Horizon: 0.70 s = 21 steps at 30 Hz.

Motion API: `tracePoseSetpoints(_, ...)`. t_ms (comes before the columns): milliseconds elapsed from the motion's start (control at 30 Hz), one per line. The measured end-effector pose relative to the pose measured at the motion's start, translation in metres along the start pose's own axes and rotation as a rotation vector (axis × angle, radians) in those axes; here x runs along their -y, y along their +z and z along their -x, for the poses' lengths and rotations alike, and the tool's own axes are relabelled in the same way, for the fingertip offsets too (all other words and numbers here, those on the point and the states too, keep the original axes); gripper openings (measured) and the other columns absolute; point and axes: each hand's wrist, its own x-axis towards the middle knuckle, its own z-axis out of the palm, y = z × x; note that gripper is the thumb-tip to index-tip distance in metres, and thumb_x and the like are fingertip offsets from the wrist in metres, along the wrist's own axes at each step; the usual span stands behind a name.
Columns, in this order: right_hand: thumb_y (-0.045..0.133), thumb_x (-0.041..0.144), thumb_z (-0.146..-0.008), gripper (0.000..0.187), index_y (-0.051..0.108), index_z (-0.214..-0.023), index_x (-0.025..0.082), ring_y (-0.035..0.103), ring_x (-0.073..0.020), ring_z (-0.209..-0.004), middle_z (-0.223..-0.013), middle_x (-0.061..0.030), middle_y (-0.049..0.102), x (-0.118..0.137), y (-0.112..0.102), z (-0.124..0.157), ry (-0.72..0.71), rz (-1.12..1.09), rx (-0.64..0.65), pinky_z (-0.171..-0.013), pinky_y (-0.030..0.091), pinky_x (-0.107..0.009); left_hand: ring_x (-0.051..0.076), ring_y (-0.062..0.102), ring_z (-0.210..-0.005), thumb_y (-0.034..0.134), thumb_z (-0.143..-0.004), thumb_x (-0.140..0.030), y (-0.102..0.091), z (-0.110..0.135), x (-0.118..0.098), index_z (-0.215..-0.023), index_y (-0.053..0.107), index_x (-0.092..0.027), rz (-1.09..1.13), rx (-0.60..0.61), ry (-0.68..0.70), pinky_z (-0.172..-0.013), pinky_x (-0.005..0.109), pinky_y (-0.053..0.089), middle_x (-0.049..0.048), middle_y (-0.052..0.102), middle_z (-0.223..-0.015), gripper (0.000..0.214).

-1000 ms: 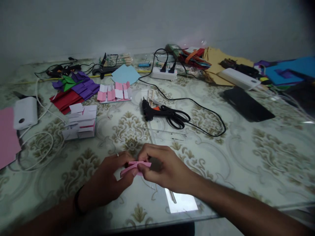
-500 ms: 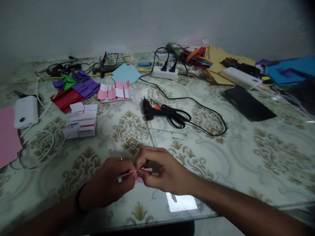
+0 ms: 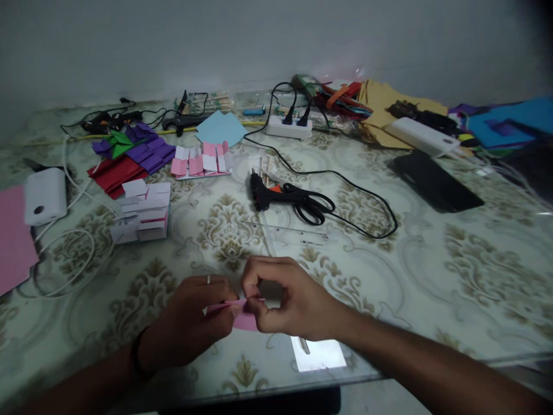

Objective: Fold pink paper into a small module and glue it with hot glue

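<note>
A small folded pink paper piece [image 3: 244, 319] is held just above the glass-topped table [image 3: 432, 288] near its front edge. My left hand [image 3: 190, 325], with a ring on one finger and a dark band at the wrist, pinches its left end. My right hand [image 3: 287, 300] pinches its right end, thumb and fingers pressed together over the fold. Most of the paper is hidden between the fingertips.
Behind the hands lie a clear ruler [image 3: 285, 230], a black glue gun [image 3: 263, 193] and scissors [image 3: 313, 207] with a looping cable. Folded paper pieces sit left: white-pink [image 3: 142, 216], pink-white [image 3: 201, 161], red and purple [image 3: 129, 158]. A power bank [image 3: 44, 196], power strip [image 3: 288, 128] and phone [image 3: 434, 181] lie around.
Both hands stayed in place while their fingers reworked the pink paper; it turned from a flat strip seen edge-on to a fold hanging lower between the fingertips.
</note>
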Motion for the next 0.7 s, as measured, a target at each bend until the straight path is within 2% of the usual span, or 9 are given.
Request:
tracePoseSetpoints(167, 0.069, 0.004, -0.072, 0.018, 0.06, -0.072, 0.02, 0.054, -0.0103, -0.067, -0.074, 0.0056, 0.06, 0.0009, -0.0043, -0.0007, 0.037, 0.014, -0.016, -0.066, 0.045, -0.022, 0.011, 0.049, -0.054, 0.052, -0.094, -0.015, -0.0055, 0.0005, -0.001, -0.063, 0.051, -0.021, -0.014, -0.026, -0.067, -0.055, 0.025, 0.039, -0.0053, 0.054, -0.057, 0.032)
tracePoseSetpoints(267, 0.068, 0.008, -0.078, 0.015, 0.062, -0.082, 0.021, 0.057, -0.0119, -0.07, -0.078, 0.0041, 0.062, 0.0018, -0.0045, -0.0008, 0.043, 0.03, -0.025, -0.067, 0.047, -0.023, 0.011, 0.048, -0.053, 0.054, -0.096, -0.017, -0.0055, 0.0011, 0.0015, -0.064, 0.053, -0.021, -0.028, -0.027, -0.075, -0.054, 0.025, 0.038, -0.0058, 0.054, -0.057, 0.032)
tracePoseSetpoints(333, 0.07, 0.012, -0.084, 0.011, 0.063, -0.087, 0.02, 0.059, -0.0128, -0.074, -0.082, 0.0027, 0.064, 0.0019, -0.0034, -0.0006, 0.04, 0.051, -0.025, -0.069, 0.048, -0.024, 0.011, 0.05, -0.054, 0.056, -0.095, -0.015, -0.0035, 0.0016, 0.004, -0.067, 0.057, -0.021, -0.067, -0.02, -0.068, -0.056, 0.026, 0.039, -0.0058, 0.056, -0.058, 0.029)
tracePoseSetpoints(433, 0.069, 0.013, -0.088, 0.01, 0.064, -0.084, 0.02, 0.057, -0.0115, -0.073, -0.081, 0.003, 0.063, 0.0004, -0.0016, -0.0001, 0.024, 0.078, -0.019, -0.069, 0.047, -0.023, 0.013, 0.059, -0.062, 0.058, -0.096, -0.015, -0.0006, 0.0016, 0.0065, -0.073, 0.064, -0.021, -0.09, 0.0, -0.05, -0.062, 0.027, 0.044, -0.0032, 0.066, -0.067, 0.025)
tracePoseSetpoints(567, 0.065, 0.005, -0.083, 0.016, 0.062, -0.08, 0.02, 0.055, -0.01, -0.069, -0.077, 0.005, 0.059, -0.0026, -0.0018, -0.0002, -0.039, 0.14, -0.049, -0.067, 0.043, -0.022, 0.016, 0.066, -0.073, 0.06, -0.099, -0.016, -0.0014, 0.0, 0.0058, -0.088, 0.072, -0.022, -0.032, -0.078, -0.077, -0.071, 0.028, 0.051, -0.0013, 0.073, -0.081, 0.017)
tracePoseSetpoints(700, 0.066, 0.008, -0.087, 0.014, 0.062, -0.081, 0.02, 0.055, -0.0109, -0.069, -0.077, 0.004, 0.059, -0.0043, -0.0013, -0.0002, -0.074, 0.205, -0.067, -0.066, 0.043, -0.023, 0.014, 0.066, -0.071, 0.061, -0.1, -0.014, -0.002, 0.0002, 0.0054, -0.087, 0.071, -0.023, -0.02, -0.12, -0.086, -0.07, 0.026, 0.052, -0.0034, 0.072, -0.08, 0.018)
